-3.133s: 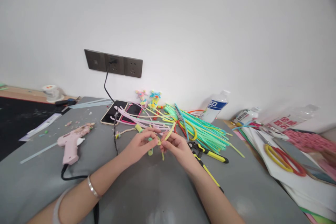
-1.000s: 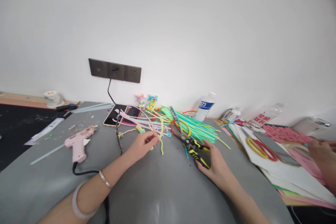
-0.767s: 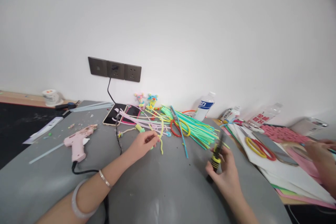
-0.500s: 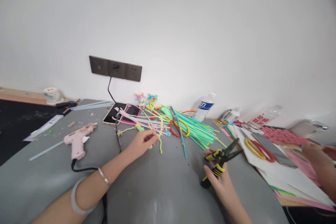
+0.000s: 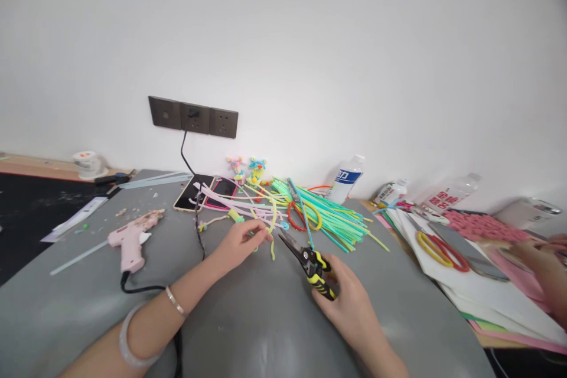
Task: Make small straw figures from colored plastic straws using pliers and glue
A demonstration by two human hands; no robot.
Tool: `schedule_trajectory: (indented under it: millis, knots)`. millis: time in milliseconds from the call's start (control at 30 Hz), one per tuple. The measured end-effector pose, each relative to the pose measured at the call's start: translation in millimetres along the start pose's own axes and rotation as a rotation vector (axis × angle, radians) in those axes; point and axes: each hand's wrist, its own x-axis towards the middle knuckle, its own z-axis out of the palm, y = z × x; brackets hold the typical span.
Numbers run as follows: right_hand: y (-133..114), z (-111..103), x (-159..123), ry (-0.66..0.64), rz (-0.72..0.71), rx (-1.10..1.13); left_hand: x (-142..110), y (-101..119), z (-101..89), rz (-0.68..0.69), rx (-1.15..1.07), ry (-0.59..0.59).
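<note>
My left hand [image 5: 239, 243] pinches a yellow-green pipe cleaner [image 5: 271, 230] just above the grey table [image 5: 266, 331], fingers closed on it. My right hand [image 5: 343, 295] grips black-and-yellow cutting pliers [image 5: 308, 261] by the handles. The pliers' jaws are parted and point up-left toward the pipe cleaner, a short gap from my left fingertips. A pile of green, yellow, pink and blue pipe cleaners [image 5: 328, 215] lies behind both hands.
A pink glue gun [image 5: 130, 237] with a black cord lies at left. Two phones [image 5: 195, 192], small pipe-cleaner figures [image 5: 248, 169] and a water bottle [image 5: 348, 179] sit near the wall. Paper sheets with red-and-yellow scissors [image 5: 443, 251] are at right, where another person's hand [image 5: 544, 269] works.
My right hand let go of the pipe cleaner, picked the pliers up from the table on the right, and swung them left toward the piece my left hand still holds.
</note>
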Motion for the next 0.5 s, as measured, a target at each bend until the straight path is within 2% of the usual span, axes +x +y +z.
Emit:
schedule_trajectory:
  millis: [233,500]
  knots:
    - [-18,-4,8,-0.067,0.036,0.006,0,4,0.0,0.047,0.058,0.001]
    - [-21,-5,10,-0.093,0.067,-0.005,-1,5,0.1,0.057,0.058,0.002]
